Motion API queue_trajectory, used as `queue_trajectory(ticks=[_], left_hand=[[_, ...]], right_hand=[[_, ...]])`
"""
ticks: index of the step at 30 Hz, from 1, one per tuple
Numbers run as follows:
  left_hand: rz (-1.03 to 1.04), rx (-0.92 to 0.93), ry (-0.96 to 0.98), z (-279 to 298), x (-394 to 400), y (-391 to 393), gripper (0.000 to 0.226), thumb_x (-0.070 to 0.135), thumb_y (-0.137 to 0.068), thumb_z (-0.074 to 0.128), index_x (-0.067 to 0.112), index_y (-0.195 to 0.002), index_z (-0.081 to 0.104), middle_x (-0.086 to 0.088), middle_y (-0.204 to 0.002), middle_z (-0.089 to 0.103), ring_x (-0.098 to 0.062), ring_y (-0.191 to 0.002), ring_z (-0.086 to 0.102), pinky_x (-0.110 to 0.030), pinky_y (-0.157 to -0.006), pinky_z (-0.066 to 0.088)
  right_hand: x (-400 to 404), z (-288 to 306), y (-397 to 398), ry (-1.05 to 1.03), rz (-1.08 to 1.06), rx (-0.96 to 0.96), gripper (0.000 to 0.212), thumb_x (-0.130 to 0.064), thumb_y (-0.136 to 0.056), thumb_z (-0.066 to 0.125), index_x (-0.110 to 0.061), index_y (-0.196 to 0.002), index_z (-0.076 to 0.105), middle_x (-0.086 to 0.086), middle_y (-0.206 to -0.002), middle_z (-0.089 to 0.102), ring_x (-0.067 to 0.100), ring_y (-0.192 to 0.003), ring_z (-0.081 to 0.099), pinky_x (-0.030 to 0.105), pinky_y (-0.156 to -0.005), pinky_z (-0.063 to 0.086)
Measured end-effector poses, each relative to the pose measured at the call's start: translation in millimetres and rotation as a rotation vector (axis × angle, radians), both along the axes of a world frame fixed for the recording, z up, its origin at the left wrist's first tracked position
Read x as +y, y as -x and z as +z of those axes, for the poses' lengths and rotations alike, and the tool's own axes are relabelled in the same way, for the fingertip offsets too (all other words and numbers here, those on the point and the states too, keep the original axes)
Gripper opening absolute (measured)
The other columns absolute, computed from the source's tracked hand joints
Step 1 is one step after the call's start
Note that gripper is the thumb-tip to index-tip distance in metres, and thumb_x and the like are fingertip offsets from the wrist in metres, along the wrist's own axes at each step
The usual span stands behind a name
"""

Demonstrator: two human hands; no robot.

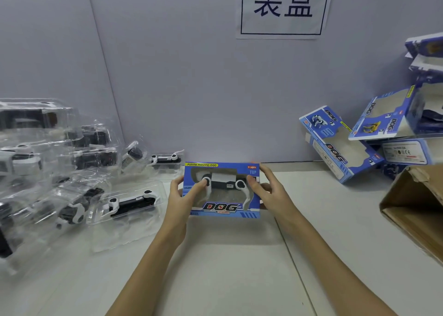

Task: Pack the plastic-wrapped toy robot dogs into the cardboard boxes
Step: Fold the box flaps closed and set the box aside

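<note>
Overhead, pale table (239, 267) against grey wall (191, 76), Chinese sign (284, 6).

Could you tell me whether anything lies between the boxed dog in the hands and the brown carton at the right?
Nothing visible does. The left hand and right hand hold the blue windowed cardboard box above bare white table, which runs unobstructed to the brown corrugated carton.
</note>
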State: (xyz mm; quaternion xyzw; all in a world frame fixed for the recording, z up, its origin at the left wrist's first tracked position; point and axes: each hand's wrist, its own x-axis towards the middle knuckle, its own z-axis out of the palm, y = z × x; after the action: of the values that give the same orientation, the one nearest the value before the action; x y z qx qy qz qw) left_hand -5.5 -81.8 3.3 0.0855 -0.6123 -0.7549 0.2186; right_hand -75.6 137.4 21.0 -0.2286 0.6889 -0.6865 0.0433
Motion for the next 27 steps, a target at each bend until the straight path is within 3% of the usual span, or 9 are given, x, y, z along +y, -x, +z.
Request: queue_trajectory(ticks=[2,4,8,10,14,19,21,24,27], left_hand=[[0.054,0.039,-0.003,0.7,2.8,-0.4,0.088,0.057,-0.055,0.089,0.031,-0.132,0.055,0.0,-0.113,0.077,-0.014,-0.092,0.078,-0.029,-0.069,0.06],[0.074,0.089,0.012,0.3,5.8,1.1,0.085,0.057,-0.057,0.09,0.033,-0.131,0.057,0.001,-0.114,0.076,-0.015,-0.094,0.078,-0.021,-0.064,0.057],[-0.037,0.1,0.042,-0.6,8.2,3.5,0.075,0.056,-0.064,0.09,0.047,-0.13,0.056,0.002,-0.118,0.076,-0.02,-0.101,0.077,-0.029,-0.077,0.06],[-0.058,0.044,0.003,-1.0,7.1,4.0,0.072,0.058,-0.071,0.088,0.039,-0.133,0.058,0.002,-0.115,0.077,-0.018,-0.1,0.076,-0.035,-0.087,0.058],[-0.068,0.013,-0.109,1.7,-3.0,3.6,0.037,0.046,-0.082,0.073,0.022,-0.109,0.076,0.006,-0.098,0.075,-0.011,-0.09,0.07,-0.024,-0.075,0.056],[-0.069,-0.026,-0.077,1.4,-6.6,1.5,0.033,0.043,-0.094,0.067,0.022,-0.116,0.08,-0.002,-0.121,0.077,-0.022,-0.106,0.074,-0.032,-0.089,0.05],[-0.031,-0.032,-0.083,3.6,-5.4,1.9,0.03,0.047,-0.094,0.066,0.026,-0.107,0.084,-0.001,-0.116,0.078,-0.017,-0.097,0.075,-0.032,-0.092,0.049],[-0.005,-0.015,-0.091,5.4,-3.6,2.2,0.044,0.056,-0.092,0.065,0.019,-0.107,0.083,-0.005,-0.115,0.078,-0.018,-0.094,0.075,-0.033,-0.093,0.051],[0.05,0.028,-0.126,5.7,-1.7,2.8,0.058,0.065,-0.094,0.052,0.018,-0.118,0.074,-0.007,-0.121,0.075,-0.022,-0.108,0.071,-0.037,-0.094,0.052]], right_hand=[[2.1,-0.8,0.4,0.008,0.028,0.012,0.04,-0.051,-0.09,0.066,-0.049,-0.128,0.055,-0.001,-0.103,0.077,0.021,-0.098,0.077,0.03,-0.068,0.063],[5.3,-0.9,1.7,0.038,0.032,0.011,0.043,-0.047,-0.091,0.067,-0.046,-0.133,0.055,0.002,-0.111,0.076,0.024,-0.103,0.075,0.039,-0.075,0.065],[17.8,2.4,7.1,0.123,0.042,0.006,0.05,-0.037,-0.095,0.069,-0.044,-0.142,0.054,0.009,-0.123,0.072,0.022,-0.109,0.072,0.048,-0.086,0.062],[21.4,4.7,7.7,0.139,0.047,0.011,0.052,-0.035,-0.094,0.069,-0.045,-0.142,0.054,0.008,-0.123,0.072,0.023,-0.112,0.072,0.048,-0.085,0.063],[15.5,5.0,6.8,0.061,-0.021,-0.007,0.043,-0.042,-0.096,0.066,-0.041,-0.138,0.055,0.007,-0.116,0.075,0.023,-0.102,0.076,0.047,-0.08,0.065],[13.7,7.9,5.5,-0.068,-0.043,-0.081,0.032,-0.051,-0.101,0.056,-0.031,-0.126,0.058,0.008,-0.109,0.077,0.025,-0.091,0.077,0.046,-0.078,0.065],[24.9,12.7,5.9,-0.152,0.061,-0.154,0.046,-0.061,-0.097,0.058,-0.023,-0.122,0.065,0.011,-0.107,0.077,0.028,-0.09,0.076,0.04,-0.075,0.063],[41.3,20.4,5.2,-0.382,0.188,-0.16,0.066,-0.069,-0.087,0.066,-0.009,-0.115,0.07,0.016,-0.105,0.077,0.029,-0.088,0.076,0.029,-0.073,0.057],[50.4,33.1,4.3,-0.158,0.156,-0.132,0.058,-0.056,-0.09,0.071,-0.003,-0.113,0.073,0.031,-0.111,0.069,0.032,-0.082,0.07,0.033,-0.075,0.059]])
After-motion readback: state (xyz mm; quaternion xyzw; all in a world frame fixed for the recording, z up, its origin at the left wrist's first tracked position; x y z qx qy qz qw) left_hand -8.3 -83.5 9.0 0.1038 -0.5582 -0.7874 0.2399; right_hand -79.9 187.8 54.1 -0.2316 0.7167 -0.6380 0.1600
